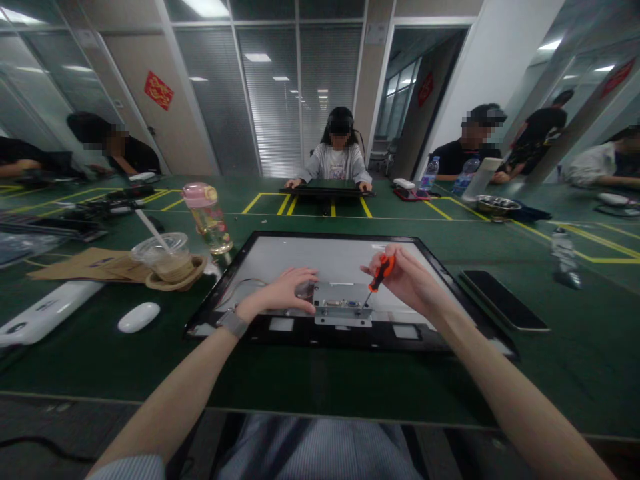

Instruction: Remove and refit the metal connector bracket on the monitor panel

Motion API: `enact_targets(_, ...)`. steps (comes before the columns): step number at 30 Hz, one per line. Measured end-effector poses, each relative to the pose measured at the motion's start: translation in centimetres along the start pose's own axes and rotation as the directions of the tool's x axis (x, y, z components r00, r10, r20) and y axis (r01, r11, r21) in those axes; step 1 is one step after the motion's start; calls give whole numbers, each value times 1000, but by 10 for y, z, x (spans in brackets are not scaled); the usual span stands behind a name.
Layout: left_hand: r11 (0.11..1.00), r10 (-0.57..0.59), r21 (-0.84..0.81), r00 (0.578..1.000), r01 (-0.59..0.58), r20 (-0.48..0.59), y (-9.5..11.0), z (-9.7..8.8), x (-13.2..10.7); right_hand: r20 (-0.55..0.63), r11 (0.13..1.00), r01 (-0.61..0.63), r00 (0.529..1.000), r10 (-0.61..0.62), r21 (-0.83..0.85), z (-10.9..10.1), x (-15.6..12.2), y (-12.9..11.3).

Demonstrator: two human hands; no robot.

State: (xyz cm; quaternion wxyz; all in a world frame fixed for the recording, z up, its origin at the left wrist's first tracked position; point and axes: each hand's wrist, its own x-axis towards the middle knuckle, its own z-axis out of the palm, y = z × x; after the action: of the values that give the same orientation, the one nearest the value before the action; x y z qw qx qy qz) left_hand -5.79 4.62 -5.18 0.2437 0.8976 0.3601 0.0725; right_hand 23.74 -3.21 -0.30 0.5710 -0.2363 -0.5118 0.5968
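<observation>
A monitor panel (450, 273) lies face down on the green table, black frame around a pale metal back. A small metal board cover (336, 295) with ports sits at its near middle. My left hand (287, 288) rests on the left edge of that cover, fingers curled and pressed on it. My right hand (407, 279) is closed round an orange-and-black screwdriver (381, 272), whose tip points down at the cover's right corner.
A white mouse (139, 317), a plastic cup with straw (163, 257) and a pink-lidded bottle (209, 219) stand to the left. A dark phone (504, 299) lies to the right. Other people sit at the table's far side and both ends.
</observation>
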Motion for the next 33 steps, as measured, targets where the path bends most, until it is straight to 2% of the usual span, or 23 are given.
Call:
enact_targets(6, 1000, -5, -6, 1000, 5, 4, 0, 0, 0, -12, 996, 73, 997, -74, -42, -12, 2, 4)
enact_targets(10, 1000, -3, -3, 1000, 3, 4, -1, 0, 0, -18, 998, 50, 999, -50, -36, -11, 3, 3)
enact_targets(16, 1000, 6, -3, 1000, -6, 0, -1, 0, 0, 56, 998, -10, 998, 14, -65, -8, 0, -2)
enact_targets(18, 1000, -3, -4, 1000, 3, 3, 0, 0, 0, 39, 996, 1, 999, 3, -94, -10, 0, -2)
enact_targets(23, 1000, -10, -2, 1000, 10, 11, 1, -1, -1, -29, 976, 125, 991, -132, -180, -9, 1, 0)
enact_targets(29, 1000, -6, -5, 1000, 6, 12, -1, 1, 0, -39, 982, 60, 997, -68, -177, -9, 1, 1)
enact_targets(33, 1000, -6, -8, 1000, 6, 14, -1, 1, 0, -95, 954, 124, 983, -154, -271, -14, 0, 4)
